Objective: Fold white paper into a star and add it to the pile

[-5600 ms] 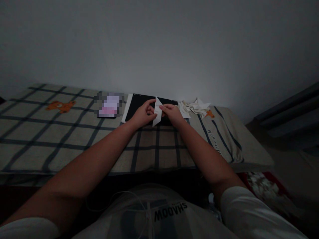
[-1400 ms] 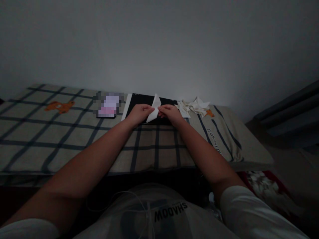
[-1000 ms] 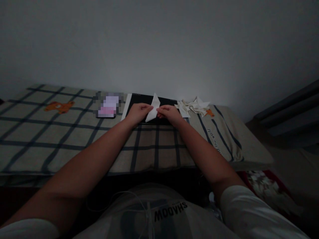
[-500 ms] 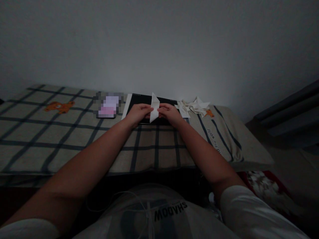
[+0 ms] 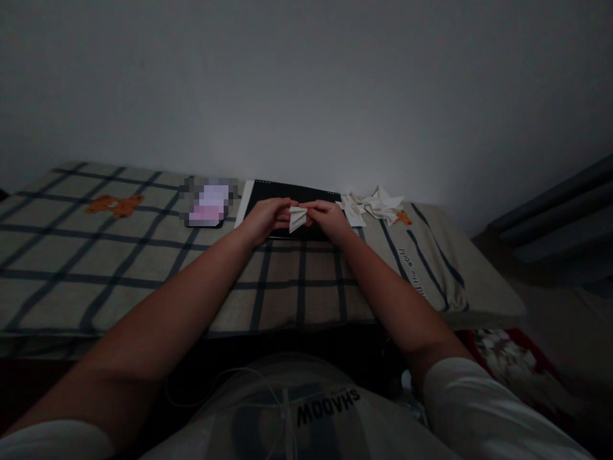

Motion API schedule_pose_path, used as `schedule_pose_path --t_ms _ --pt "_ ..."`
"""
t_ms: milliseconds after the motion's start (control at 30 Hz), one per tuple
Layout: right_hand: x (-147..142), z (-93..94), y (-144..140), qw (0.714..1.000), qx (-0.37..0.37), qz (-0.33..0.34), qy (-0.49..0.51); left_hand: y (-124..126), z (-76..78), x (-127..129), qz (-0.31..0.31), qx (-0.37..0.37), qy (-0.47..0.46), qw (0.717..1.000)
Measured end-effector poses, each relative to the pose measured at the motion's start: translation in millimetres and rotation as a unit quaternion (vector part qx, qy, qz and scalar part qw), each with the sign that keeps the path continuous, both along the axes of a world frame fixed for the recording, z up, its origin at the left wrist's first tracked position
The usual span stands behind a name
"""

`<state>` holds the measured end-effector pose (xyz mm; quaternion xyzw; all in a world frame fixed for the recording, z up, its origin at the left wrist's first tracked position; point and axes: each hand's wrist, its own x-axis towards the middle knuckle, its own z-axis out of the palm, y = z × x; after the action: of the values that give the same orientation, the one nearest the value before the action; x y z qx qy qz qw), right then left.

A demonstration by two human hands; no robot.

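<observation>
Left hand (image 5: 265,218) and right hand (image 5: 328,216) are both gripping one small, folded white paper piece (image 5: 297,221), meeting over the middle of the worktop. Left fingers are closing around its left side, thumb near the top edge; right fingers are pinching it at the upper right. Fingertips behind the paper are partly hiding, so exact contact there can't be told. Paper is showing layered creases and is tilting, with a point aiming down toward the wearer.

Under the hands, a flat black rectangular board (image 5: 287,191) with a white strip along its left side is lying near the wall (image 5: 306,96). Can't tell whether the paper is touching it. Just right of the board, a loose heap of folded, off-white paper pieces (image 5: 376,206) is sitting. Left of the board, a dark-edged phone (image 5: 211,207) is lying, its screen glowing lilac and pink, partly pixelated.

Everything up there is resting on a beige cloth with dark blue checks (image 5: 119,268), which is covering the worktop and showing an orange bear print (image 5: 115,206) at left. Lower right, below worktop level, more whitish pieces (image 5: 510,358) are lying against something red; too dim for detail.
</observation>
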<state>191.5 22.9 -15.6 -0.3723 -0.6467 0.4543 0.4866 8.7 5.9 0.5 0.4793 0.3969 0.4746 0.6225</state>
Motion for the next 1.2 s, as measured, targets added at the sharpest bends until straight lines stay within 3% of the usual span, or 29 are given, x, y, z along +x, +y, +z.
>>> schedule_pose_path --t_ms 133,333,533,633,833,1033,1200 --pt "1 1.3 -1 0.999 0.037 0.009 -0.010 1 -4.7 0 0.014 0.034 0.030 0.999" --pt "-2 -2.7 4 0.996 -0.067 0.023 0.045 5 -11.6 -1 0.030 0.089 0.058 0.994" --pt "-2 -6.5 5 0.997 -0.067 0.020 0.034 6 -12.5 -4 0.039 0.157 0.090 0.983" --pt "-2 -4.0 3 0.997 -0.063 0.000 0.038 5 -11.1 -2 0.036 0.128 0.082 0.988" --pt "-4 2.0 2 0.992 -0.093 -0.055 0.067 0 -6.1 2 -0.035 0.050 0.079 0.995" --pt "-3 1.2 0 0.996 -0.086 0.005 0.035 -1 -4.4 2 -0.008 0.046 0.087 0.995" --pt "-2 -1.3 1 0.997 -0.074 0.003 0.022 -2 -4.1 3 -0.012 0.046 0.087 0.995"
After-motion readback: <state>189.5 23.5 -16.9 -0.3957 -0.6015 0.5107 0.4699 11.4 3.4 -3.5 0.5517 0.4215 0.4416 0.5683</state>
